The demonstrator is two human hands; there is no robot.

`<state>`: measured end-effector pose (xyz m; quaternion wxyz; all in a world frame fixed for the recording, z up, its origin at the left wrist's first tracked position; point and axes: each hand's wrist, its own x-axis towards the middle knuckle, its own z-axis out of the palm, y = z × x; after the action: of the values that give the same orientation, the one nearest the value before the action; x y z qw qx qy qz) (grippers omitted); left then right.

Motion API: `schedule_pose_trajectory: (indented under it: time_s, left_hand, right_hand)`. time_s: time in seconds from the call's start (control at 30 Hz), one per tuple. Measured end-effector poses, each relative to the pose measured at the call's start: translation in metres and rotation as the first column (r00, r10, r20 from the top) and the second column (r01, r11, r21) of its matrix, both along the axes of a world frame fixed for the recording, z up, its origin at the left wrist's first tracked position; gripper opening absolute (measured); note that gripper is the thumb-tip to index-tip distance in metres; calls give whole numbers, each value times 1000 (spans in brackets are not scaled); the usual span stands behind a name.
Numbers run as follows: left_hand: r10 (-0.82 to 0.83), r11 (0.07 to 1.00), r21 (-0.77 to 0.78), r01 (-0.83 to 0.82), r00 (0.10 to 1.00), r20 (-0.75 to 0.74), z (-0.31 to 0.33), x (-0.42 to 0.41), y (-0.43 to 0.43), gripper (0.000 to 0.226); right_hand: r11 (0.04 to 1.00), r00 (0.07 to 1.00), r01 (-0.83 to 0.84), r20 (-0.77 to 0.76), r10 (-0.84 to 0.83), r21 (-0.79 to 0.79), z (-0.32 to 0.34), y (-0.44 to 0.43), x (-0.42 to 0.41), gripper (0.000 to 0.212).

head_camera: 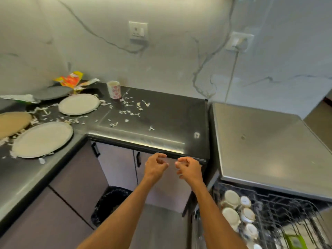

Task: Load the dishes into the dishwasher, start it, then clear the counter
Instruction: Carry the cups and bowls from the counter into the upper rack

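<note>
Open counter (170, 123) rt front; plates (42, 139), cup (114, 89), scraps (129, 112) at left & back.

Brown plate (12, 124) half off the left edge; dishwasher rack (280, 218) partly beneath the steel top (265, 150).
</note>
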<state>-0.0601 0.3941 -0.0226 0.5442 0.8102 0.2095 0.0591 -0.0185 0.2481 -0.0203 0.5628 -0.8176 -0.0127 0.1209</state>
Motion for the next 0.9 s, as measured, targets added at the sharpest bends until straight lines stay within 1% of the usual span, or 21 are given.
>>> schedule_pose_trajectory:
  time_s: [0.2, 0.3, 0.43, 0.67, 0.8, 0.9]
  left_hand:
    - [102, 994, -32, -100, 992, 73, 22, -6, 100, 25]
    - [134, 991, -38, -131, 987, 87, 28, -7, 143, 24]
    - [182, 983, -52, -178, 980, 79, 27, -9, 189, 24]
    - [219, 975, -67, -213, 972, 86, 21, 10, 230, 24]
    - [239, 970, -53, -236, 968, 73, 19, 37, 242, 26]
    - [292, 955, -76, -286, 954, 75, 21, 68, 251, 28]
  right_hand:
    - [999, 998, -48, 42, 48, 7, 13, 96, 14, 12]
    - [997, 995, -67, 74, 66, 24, 18, 140, 19, 13]
    - [991, 987, -133, 95, 131, 17, 17, 193, 18, 14]
    - [981, 973, -196, 127, 193, 14, 16, 240, 43, 14]
    - [977, 971, -213, 114, 210, 16, 15, 257, 80, 15]
    - [971, 966, -239, 109, 236, 15, 13, 266, 116, 15]
